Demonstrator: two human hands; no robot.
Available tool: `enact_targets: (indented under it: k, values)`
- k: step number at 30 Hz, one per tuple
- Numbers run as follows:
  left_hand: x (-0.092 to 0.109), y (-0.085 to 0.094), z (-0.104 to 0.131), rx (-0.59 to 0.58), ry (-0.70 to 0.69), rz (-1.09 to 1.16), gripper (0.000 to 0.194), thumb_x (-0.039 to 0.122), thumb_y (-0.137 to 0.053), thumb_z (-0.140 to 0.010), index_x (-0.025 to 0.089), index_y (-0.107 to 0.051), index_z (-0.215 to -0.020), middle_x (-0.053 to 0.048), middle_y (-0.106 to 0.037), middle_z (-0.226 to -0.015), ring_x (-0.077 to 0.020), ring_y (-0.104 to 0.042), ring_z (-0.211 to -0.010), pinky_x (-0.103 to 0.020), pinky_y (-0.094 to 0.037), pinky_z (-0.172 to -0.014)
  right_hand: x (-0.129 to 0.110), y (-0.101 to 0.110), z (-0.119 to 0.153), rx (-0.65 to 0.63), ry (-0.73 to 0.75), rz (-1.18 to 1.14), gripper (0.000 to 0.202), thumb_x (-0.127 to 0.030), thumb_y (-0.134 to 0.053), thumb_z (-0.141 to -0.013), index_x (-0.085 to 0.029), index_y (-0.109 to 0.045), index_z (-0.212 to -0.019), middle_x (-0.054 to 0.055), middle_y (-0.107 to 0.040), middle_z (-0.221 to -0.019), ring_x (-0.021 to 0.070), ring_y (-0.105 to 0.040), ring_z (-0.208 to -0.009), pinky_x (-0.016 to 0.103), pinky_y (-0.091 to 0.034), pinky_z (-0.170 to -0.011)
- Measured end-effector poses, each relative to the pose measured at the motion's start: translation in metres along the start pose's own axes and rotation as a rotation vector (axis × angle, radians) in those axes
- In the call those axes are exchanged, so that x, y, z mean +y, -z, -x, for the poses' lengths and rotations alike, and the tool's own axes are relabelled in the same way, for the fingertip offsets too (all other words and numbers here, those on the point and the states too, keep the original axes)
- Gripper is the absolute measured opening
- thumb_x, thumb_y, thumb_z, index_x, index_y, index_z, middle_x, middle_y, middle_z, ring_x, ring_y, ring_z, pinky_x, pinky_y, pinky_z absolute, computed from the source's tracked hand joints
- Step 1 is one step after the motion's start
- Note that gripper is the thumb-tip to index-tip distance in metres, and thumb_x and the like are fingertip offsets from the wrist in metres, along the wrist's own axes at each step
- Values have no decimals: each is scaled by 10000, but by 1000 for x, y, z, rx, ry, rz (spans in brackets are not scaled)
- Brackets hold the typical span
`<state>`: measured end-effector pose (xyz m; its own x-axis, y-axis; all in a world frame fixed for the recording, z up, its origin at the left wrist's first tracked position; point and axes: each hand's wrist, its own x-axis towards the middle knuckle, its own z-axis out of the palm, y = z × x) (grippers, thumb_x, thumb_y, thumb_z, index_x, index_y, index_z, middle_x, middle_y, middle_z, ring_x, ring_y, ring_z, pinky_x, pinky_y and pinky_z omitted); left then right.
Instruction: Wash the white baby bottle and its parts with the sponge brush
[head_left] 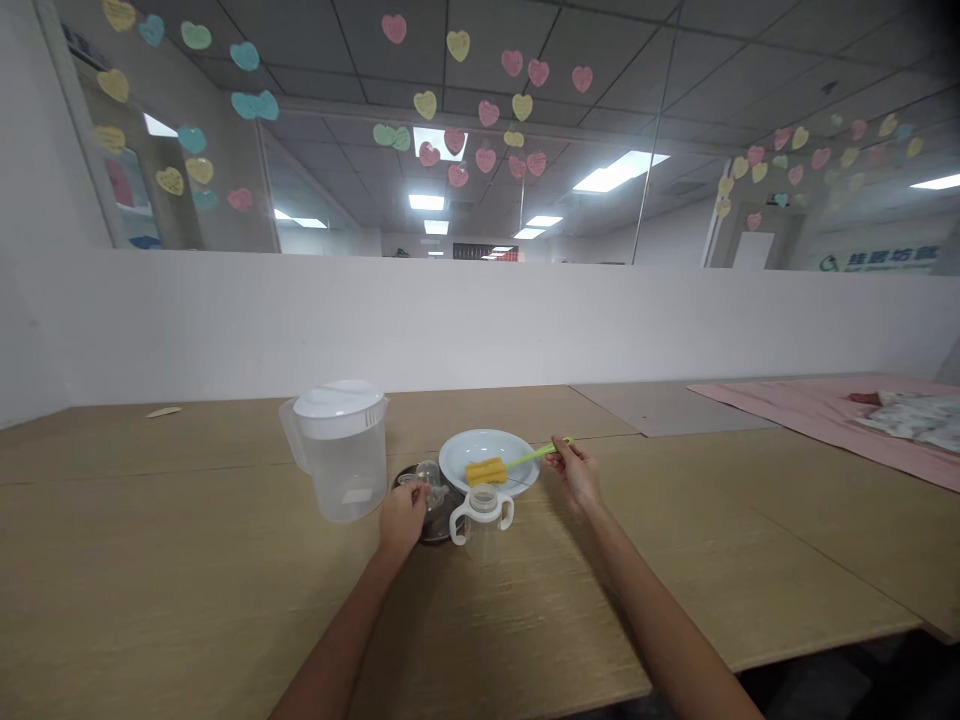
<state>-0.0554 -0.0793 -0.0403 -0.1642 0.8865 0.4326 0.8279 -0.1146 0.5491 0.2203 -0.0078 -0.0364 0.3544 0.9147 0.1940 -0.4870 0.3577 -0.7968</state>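
Note:
My right hand (pixel 574 472) is closed on the green handle of a bottle brush (pixel 534 454). Its yellow sponge head (pixel 486 471) lies over a white bowl (pixel 459 447). My left hand (pixel 403 515) pinches a small clear plastic piece (pixel 433 493) above a dark round metal dish (pixel 439 530); its exact kind is hard to make out. Another clear, dome-shaped piece (pixel 428 470) shows just beyond those fingers. In front of the bowl stands an upright clear baby bottle (pixel 482 535), its top uncovered and a white handle on each side.
A lidded translucent pitcher (pixel 349 470) stands left of the dish. Farther right, a pink cloth (pixel 802 425) and a patterned fabric (pixel 919 418) lie on the wooden table (pixel 247 590). A white wall (pixel 465 325) with mirrors or windows above borders the table's back.

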Motion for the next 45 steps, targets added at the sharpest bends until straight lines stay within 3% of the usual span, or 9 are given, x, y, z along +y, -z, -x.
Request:
enact_targets:
  k: [4,11,17,21,24,31,35,38,45]
  values:
    - [1,-4,2,-37,-45,-125,270,213,-441,-820,156,-654,-666,-96,-664,-724,-225,-598,-781,-301,-406,-683,5,1,-2,101,96,91,365,-457,-759,-540,-164,-578,-662,-45,-566,-483,94,-519,-428,216,-458,-456]
    - [3,2,1,22,-71,-199,274,177,-449,-813,161,-638,-1010,-79,-680,-917,-236,-587,-900,-338,-406,-791,2,6,-3,245,334,203,392,-550,-625,-666,-176,-526,-726,-63,-502,-536,90,-481,-455,223,-405,-461]
    - [6,4,3,159,-134,-202,326,263,-367,-879,189,-617,-1076,-69,-688,-910,-246,-584,-901,-365,-406,-775,-3,-3,11,75,453,410,388,-563,-540,-751,-177,-544,-778,-40,-524,-577,114,-517,-538,242,-412,-544]
    - [11,5,7,255,-246,-165,379,295,-283,-917,203,-623,-1058,-69,-671,-1023,-233,-571,-945,-366,-399,-815,2,-9,18,-56,407,454,416,-591,-537,-744,-179,-560,-799,-32,-558,-560,123,-523,-533,250,-414,-553]
    - [16,6,10,221,-343,-129,378,307,-281,-920,208,-602,-1093,-64,-650,-1090,-225,-551,-1014,-363,-383,-871,5,-11,19,-85,323,351,420,-596,-577,-710,-184,-551,-786,-41,-563,-532,116,-517,-491,245,-422,-529]
    - [15,-1,9,61,-510,-79,393,321,-324,-913,204,-501,-1244,-68,-561,-1262,-219,-467,-1183,-379,-332,-990,3,-15,16,-48,202,131,442,-569,-703,-582,-186,-544,-733,-45,-575,-533,118,-550,-469,241,-449,-493]
    - [12,-4,9,12,-531,-104,341,313,-341,-911,203,-582,-1126,-71,-545,-1284,-229,-469,-1186,-408,-320,-1008,4,-14,14,-5,169,91,442,-555,-713,-573,-185,-542,-744,-55,-570,-529,115,-554,-455,239,-460,-476]
    - [13,-4,10,-6,-548,-122,322,303,-339,-913,214,-622,-1039,-64,-536,-1294,-227,-456,-1197,-416,-309,-1021,5,-11,12,33,141,66,434,-542,-715,-571,-187,-538,-747,-62,-566,-523,113,-559,-452,230,-462,-467]
    - [17,-1,10,-11,-609,-138,363,279,-329,-915,216,-552,-1194,-70,-436,-1386,-227,-363,-1277,-448,-272,-1054,3,-13,11,17,107,-2,421,-509,-722,-569,-187,-532,-761,-59,-574,-513,104,-556,-448,213,-463,-459]
